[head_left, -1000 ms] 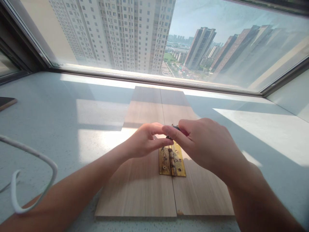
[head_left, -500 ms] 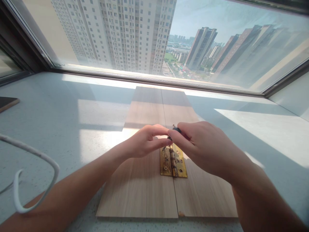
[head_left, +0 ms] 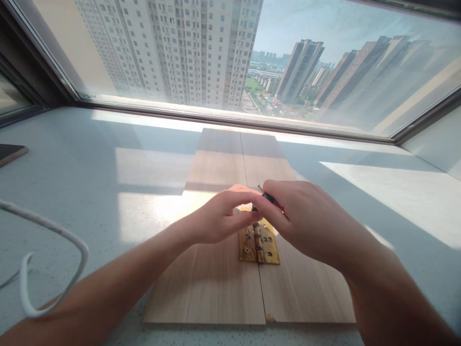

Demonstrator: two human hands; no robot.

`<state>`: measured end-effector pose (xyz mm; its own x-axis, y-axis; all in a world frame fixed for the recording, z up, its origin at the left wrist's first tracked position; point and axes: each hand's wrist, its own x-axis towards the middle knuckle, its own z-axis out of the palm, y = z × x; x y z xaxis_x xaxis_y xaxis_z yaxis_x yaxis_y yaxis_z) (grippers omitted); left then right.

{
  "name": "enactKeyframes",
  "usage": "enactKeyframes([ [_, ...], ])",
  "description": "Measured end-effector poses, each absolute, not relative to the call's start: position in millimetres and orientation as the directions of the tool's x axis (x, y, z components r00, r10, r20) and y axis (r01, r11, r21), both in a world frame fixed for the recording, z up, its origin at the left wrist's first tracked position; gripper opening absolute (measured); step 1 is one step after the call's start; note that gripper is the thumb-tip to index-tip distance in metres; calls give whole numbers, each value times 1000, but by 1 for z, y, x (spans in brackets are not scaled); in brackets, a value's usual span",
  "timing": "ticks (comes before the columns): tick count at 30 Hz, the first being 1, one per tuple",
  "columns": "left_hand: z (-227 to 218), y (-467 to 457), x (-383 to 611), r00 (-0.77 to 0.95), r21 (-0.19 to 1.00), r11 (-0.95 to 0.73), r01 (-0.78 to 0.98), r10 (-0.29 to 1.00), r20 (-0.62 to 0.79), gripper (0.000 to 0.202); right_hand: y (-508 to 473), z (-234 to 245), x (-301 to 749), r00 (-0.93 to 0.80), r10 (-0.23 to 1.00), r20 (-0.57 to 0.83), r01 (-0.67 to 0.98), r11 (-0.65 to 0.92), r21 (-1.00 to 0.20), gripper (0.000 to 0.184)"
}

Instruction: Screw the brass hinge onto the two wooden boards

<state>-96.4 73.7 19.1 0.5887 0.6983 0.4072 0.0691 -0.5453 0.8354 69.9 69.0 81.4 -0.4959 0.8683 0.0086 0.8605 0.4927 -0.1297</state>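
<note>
A worn brass hinge lies across the seam between two pale wooden boards, screw heads showing in its left leaf. Above its upper part, my right hand is closed around a small black tool, most of it hidden by the fingers. A small screw pokes up beside the right fingers. My left hand reaches in from the left, thumb and index finger pinched at the tool's dark lower end. Both hands' fingertips meet there, so the tool's tip cannot be seen.
The left board and right board lie side by side on a speckled white sill. A white cable curls at the left, near my forearm. A dark flat object sits farther left. The window frame bounds the back.
My left fingertips have shifted slightly right and down, uncovering the hinge's upper left corner. The black tool has moved a little right within my right hand, which stays nearly in place.
</note>
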Motion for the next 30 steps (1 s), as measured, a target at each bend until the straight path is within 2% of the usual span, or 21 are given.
enactKeyframes([
  [3,14,75,-98,537,835,-534,132,746,393,17,69,82,71,-521,853,33,845,521,-121,41],
  [9,5,62,-86,277,840,-458,292,881,384,6,64,79,67,-311,931,189,942,329,-69,53],
  [12,7,57,-81,169,819,-419,392,908,384,6,65,79,65,-323,929,178,937,341,-81,51],
  [15,13,60,-84,252,863,-378,336,918,305,11,68,81,66,-410,906,107,902,420,-99,46],
  [19,18,74,-99,569,906,-398,145,783,253,19,72,85,72,-501,863,61,853,505,-131,45],
  [21,17,79,-104,609,925,-369,87,755,244,18,72,88,74,-547,835,50,821,548,-160,43],
  [25,7,76,-100,460,960,-278,31,857,233,13,70,91,76,-602,798,29,777,594,-210,33],
  [30,5,67,-89,274,960,-261,105,935,224,10,67,86,72,-469,880,77,873,475,-108,37],
])
